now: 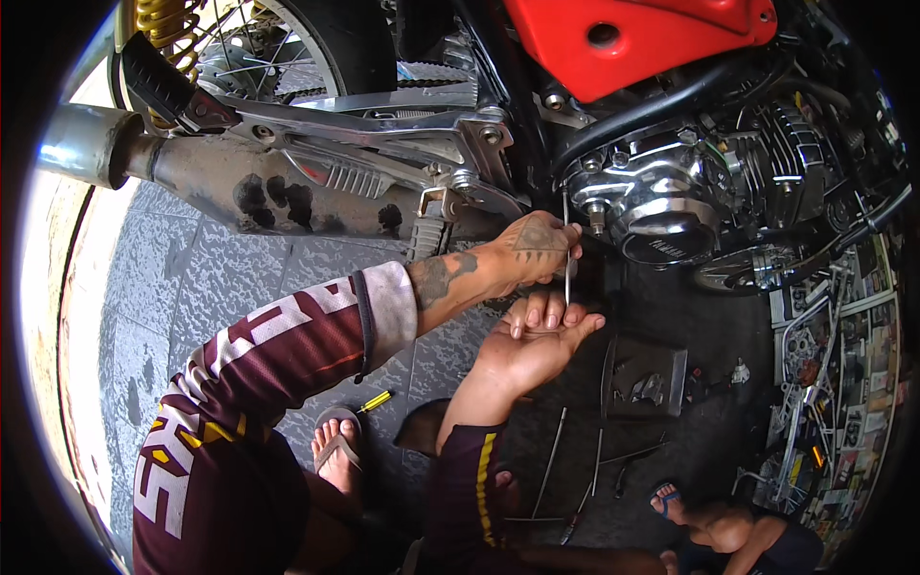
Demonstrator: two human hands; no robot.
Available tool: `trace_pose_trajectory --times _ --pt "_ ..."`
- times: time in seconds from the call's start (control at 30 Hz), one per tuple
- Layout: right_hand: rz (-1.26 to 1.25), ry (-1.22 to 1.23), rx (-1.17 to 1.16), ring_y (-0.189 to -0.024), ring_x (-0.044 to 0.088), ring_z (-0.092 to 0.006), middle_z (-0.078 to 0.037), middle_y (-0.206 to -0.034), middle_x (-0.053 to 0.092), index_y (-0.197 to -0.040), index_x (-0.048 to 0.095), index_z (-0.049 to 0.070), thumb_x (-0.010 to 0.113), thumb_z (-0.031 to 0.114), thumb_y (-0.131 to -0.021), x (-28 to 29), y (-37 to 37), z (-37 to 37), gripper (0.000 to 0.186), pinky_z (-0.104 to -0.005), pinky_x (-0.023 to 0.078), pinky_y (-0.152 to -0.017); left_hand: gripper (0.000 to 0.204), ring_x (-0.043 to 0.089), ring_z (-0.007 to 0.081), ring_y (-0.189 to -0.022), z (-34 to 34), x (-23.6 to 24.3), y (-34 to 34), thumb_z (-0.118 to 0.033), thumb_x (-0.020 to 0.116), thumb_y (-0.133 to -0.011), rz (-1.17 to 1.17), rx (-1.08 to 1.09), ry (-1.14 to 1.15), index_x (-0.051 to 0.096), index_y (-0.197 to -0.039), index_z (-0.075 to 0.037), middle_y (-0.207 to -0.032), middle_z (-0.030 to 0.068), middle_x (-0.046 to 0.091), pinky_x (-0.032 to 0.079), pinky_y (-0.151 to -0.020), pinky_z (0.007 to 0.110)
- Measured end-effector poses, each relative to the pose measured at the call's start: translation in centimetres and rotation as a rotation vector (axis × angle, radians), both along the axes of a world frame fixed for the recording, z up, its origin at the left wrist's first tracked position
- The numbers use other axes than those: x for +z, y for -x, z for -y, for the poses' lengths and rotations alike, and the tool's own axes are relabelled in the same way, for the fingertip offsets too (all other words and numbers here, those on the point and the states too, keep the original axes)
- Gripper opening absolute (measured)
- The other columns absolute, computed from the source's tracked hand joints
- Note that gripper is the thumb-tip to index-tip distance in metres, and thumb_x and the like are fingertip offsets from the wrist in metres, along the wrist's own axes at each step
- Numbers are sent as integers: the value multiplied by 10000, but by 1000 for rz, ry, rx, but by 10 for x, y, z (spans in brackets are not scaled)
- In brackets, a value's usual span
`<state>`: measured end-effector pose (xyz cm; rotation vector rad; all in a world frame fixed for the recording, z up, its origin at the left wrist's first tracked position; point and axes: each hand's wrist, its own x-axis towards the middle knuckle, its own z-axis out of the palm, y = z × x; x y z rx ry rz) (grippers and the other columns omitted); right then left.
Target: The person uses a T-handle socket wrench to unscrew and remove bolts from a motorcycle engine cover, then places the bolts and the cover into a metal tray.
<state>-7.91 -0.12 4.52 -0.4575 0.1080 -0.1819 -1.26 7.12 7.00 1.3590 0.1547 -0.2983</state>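
Observation:
My left hand (539,251), palm down with fingers closed, grips the middle of a thin metal rod (568,276). The rod stands roughly upright in the picture, its upper end beside the motorcycle engine's (661,196) shiny metal cover. Just below, my right hand (537,350) is turned palm up. Its fingers curl at the rod's lower end while the thumb stretches out to the right. Whether the rod has a handle there is hidden by the fingers. Close to my left hand are a ribbed footpeg (427,240) and the brownish exhaust (216,182).
A red body panel (642,38) hangs above the engine. On the floor lie a yellow screwdriver (377,402), a tray (610,383) with small parts, and several rods (549,463). Another person's sandalled foot (666,500) is at lower right, near cluttered shelves (867,383).

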Motion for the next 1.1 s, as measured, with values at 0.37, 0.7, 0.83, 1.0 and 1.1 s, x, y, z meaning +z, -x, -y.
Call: trace_pose_trajectory --times 0.37,0.7,0.83,1.0,1.1 --pt "-206 600 267 -394 281 -78 22 -516 318 -682 464 76 371 493 -937 -11 3 41 498 -207 181 -346 375 390 117 -383 0 -6 3 -321 422 -941 -44 87 -55 578 -720 -62 -492 10 429 298 -387 283" --pt "82 -296 152 -376 291 -88 20 -483 327 -615 432 123 372 286 -936 -16 4 -4 365 -219 260 -321 385 410 96 -413 9 -3 -4 -363 440 -936 -39 48 37 588 -726 -76 -517 5 456 310 -384 261" --pt "-309 593 158 -424 339 -73 25 -562 344 -685 471 77 367 450 -957 -29 20 32 473 -195 274 -395 393 481 130 -474 6 -7 1 -335 457 -928 -15 101 -100 611 -701 -55 -564 38 518 377 -450 287" --pt "86 1141 238 -487 338 -43 37 -593 385 -739 515 31 377 335 -981 -22 6 60 413 -191 277 -447 380 544 172 -557 4 -2 1 -307 460 -924 5 131 -129 632 -726 -31 -614 83 574 424 -548 312" --pt "133 1268 229 -504 364 -35 22 -592 432 -747 542 8 397 267 -980 -28 1 62 377 -200 279 -458 376 578 191 -591 4 -5 -1 -306 461 -923 3 136 -171 644 -754 -25 -649 104 604 443 -580 321"
